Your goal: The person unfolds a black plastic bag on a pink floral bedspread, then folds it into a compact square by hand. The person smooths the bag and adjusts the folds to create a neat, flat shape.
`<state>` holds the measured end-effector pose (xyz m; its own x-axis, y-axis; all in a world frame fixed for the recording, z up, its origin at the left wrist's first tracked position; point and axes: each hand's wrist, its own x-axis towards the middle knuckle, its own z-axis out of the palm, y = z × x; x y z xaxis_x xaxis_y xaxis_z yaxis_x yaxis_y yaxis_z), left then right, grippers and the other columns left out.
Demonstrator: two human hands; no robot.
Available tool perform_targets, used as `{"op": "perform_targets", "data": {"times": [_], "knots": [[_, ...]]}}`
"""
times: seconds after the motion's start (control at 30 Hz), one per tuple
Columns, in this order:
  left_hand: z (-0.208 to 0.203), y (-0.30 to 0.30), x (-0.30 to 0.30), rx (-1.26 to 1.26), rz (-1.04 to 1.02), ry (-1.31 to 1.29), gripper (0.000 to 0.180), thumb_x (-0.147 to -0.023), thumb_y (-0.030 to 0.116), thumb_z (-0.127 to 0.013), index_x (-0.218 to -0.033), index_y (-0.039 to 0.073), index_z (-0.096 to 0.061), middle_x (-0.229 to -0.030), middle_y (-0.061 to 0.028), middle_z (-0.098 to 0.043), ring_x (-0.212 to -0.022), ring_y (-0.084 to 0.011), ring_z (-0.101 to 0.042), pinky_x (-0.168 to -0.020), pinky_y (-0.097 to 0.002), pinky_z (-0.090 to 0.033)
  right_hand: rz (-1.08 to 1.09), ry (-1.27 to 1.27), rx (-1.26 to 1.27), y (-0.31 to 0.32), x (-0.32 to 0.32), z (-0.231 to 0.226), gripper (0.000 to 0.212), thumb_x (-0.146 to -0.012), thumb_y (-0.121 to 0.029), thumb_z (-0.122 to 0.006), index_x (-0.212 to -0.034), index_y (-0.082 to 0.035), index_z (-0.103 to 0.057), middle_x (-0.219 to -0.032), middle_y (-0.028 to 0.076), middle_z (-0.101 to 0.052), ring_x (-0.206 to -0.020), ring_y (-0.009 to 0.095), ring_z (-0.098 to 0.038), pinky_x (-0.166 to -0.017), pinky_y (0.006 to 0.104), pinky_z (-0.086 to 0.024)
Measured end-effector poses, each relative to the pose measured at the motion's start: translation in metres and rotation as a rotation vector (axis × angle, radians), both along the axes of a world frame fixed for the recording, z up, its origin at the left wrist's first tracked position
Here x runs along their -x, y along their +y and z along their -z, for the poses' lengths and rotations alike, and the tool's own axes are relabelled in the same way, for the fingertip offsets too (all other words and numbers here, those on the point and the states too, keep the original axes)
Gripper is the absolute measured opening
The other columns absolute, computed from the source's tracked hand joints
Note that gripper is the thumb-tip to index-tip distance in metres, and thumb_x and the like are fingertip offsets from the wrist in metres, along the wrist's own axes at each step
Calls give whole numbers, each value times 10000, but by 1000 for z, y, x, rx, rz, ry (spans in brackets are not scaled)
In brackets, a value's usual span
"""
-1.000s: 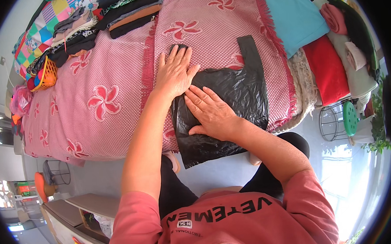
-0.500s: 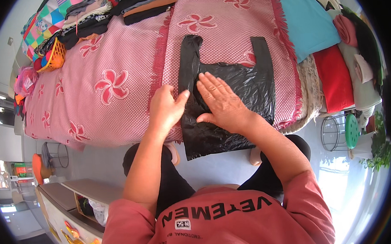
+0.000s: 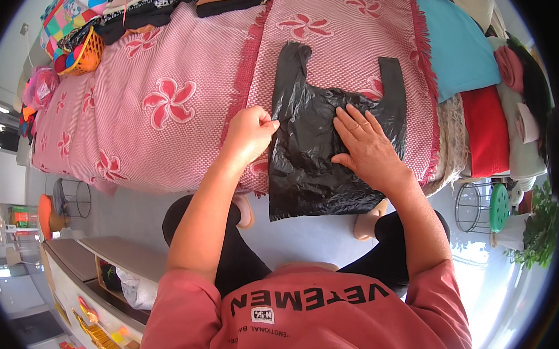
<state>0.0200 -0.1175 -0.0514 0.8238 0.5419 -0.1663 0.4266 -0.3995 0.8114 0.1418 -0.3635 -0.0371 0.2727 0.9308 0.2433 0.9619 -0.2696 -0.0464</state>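
A black plastic carrier bag (image 3: 304, 154) lies spread flat on a pink flower-patterned blanket (image 3: 207, 64), its two handles pointing away from me and its bottom edge hanging over the near side. My left hand (image 3: 249, 135) is closed at the bag's left edge, thumb and finger pinching the plastic. On the right half of the bag, my right hand (image 3: 366, 141) rests flat, palm down, with its fingers stretched out.
Folded clothes (image 3: 235, 0) and an orange basket (image 3: 88, 55) sit along the far left. To the right are a teal cloth (image 3: 456, 45) and a red folded cloth (image 3: 486, 129). A green stool (image 3: 499, 207) stands at right; an open drawer unit (image 3: 95, 279) is at lower left.
My right hand has slid rightward across the bag, away from its left side. The left hand's fingers have closed on the left edge, and the bag looks flatter there.
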Motion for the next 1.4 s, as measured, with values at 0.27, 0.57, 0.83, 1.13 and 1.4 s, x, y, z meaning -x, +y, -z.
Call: {"op": "perform_targets", "data": {"times": [0.27, 0.57, 0.83, 1.13, 1.4], "knots": [[-22, -4, 1, 472, -103, -63, 141, -901, 75, -703, -953, -14, -606, -741, -41, -596, -530, -84, -502, -449, -228, -368, 91, 41, 114, 2, -1, 1, 692, -897, -376, -654, -1430, 14, -447, -1536, 151, -393, -1451, 319, -319, -1196, 455, -264], [-8, -3, -5, 464, -60, -34, 157, -855, 49, -743, -944, -18, -632, -777, -47, -628, -618, -96, -550, -541, -228, -432, 118, 57, 142, 2, -2, -10, 680, -894, -359, -666, -1420, 18, -458, -1533, 167, -394, -1456, 331, -310, -1194, 449, -270], [-4, 4, 3, 199, -179, -248, 236, -803, 158, -815, -846, -11, -656, -760, -67, -664, -685, -139, -597, -622, -309, -492, 97, 117, -10, 10, 2, -15, 588, -867, -244, -720, -1342, 39, -520, -1463, 196, -465, -1418, 354, -362, -1157, 456, -330], [-10, -2, -11, 61, -81, -71, 268, -788, 204, -829, -839, -15, -684, -750, -71, -674, -696, -137, -621, -629, -291, -495, 103, 81, 7, 17, 4, -8, 554, -858, -193, -730, -1328, 32, -540, -1429, 199, -502, -1379, 358, -424, -1122, 447, -376], [-19, -8, -9, 56, -28, -160, 191, -821, 168, -784, -839, -5, -705, -756, -70, -686, -700, -132, -623, -646, -283, -497, 103, 63, 45, 18, 6, -7, 562, -871, -205, -714, -1344, 32, -524, -1452, 195, -477, -1397, 350, -399, -1123, 449, -370]]}}
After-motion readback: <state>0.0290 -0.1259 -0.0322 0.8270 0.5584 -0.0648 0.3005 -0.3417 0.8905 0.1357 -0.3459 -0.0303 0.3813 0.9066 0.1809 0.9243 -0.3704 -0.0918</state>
